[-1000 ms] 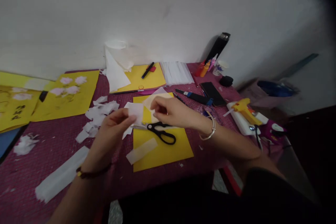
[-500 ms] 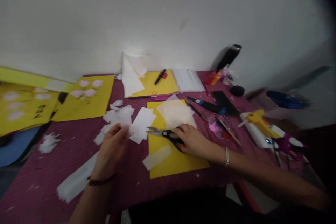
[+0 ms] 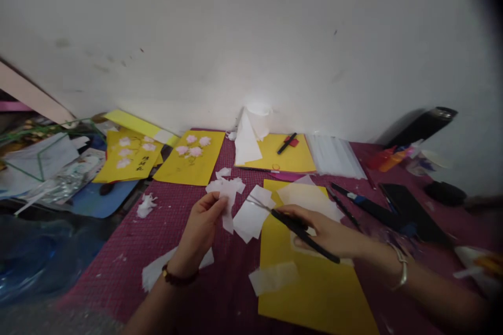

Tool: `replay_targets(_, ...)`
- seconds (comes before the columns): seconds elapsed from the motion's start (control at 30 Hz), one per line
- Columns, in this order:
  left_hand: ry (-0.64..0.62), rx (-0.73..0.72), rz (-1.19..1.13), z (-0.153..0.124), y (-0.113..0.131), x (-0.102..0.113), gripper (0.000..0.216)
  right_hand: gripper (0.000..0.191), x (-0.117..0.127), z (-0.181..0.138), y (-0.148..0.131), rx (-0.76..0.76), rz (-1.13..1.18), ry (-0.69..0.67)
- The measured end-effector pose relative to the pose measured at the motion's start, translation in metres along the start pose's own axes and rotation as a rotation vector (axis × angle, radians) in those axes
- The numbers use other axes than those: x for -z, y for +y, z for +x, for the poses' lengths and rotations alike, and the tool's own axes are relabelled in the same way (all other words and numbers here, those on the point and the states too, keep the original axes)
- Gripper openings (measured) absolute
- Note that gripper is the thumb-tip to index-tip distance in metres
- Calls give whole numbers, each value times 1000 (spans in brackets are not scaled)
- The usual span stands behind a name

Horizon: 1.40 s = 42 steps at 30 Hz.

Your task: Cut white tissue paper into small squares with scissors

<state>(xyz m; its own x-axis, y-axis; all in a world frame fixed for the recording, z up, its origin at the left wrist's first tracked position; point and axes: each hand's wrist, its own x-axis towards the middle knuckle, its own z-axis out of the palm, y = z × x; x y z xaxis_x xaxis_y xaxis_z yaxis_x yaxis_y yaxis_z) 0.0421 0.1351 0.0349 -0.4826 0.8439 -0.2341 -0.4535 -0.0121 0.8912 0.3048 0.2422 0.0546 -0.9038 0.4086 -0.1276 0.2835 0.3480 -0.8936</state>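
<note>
My left hand [image 3: 204, 227] pinches a small piece of white paper [image 3: 228, 214] between thumb and fingers. My right hand [image 3: 324, 233] grips a pair of black-handled scissors [image 3: 291, 222], with the blades pointing left toward that paper but apart from it. Beneath the blades lie some white paper pieces [image 3: 249, 217]. A yellow sheet [image 3: 310, 298] is under the right hand, with pale translucent sheets [image 3: 302, 196] and a translucent strip [image 3: 273, 277] on it. Behind the left hand is a heap of cut white paper [image 3: 238, 184].
Yellow cards with pink paper flowers [image 3: 188, 167] lie at the back left. A folded white paper [image 3: 247, 141] leans by the wall. To the right are a utility knife [image 3: 377, 209], a dark phone-like slab [image 3: 412, 212] and a black cylinder [image 3: 424, 125]. White shreds [image 3: 146, 205] sit at left.
The view has turned left, so the table appears shifted right. The scissors, lying under my right hand before, are now lifted in its grip. My left hand still pinches paper.
</note>
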Motion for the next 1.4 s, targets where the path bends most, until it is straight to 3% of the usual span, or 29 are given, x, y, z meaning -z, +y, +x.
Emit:
replay_targets(0.17, -31, -6, 133, 15, 11, 6, 28, 55, 0, 44, -14, 61, 84, -131)
replay_targets(0.5, -70, 89, 260, 44, 17, 15, 21, 55, -5, 89, 10, 68, 86, -63)
replay_targets(0.83, -78, 62, 338, 61, 23, 8, 20, 56, -3, 99, 7, -30, 157, -51)
replay_targets(1.0, -77, 24, 397, 70, 27, 6, 21, 57, -5, 104, 22, -83, 197, -46)
replay_targets(1.13, -91, 105, 319, 74, 23, 13, 25, 66, -5, 106, 32, -130, 268, -82)
replay_targets(1.3, -28, 142, 253, 69, 23, 26, 30, 74, 5, 98, 23, -97, 224, -132)
replay_targets(1.4, 133, 140, 205, 67, 25, 29, 27, 75, 11, 94, 19, -80, 198, -215)
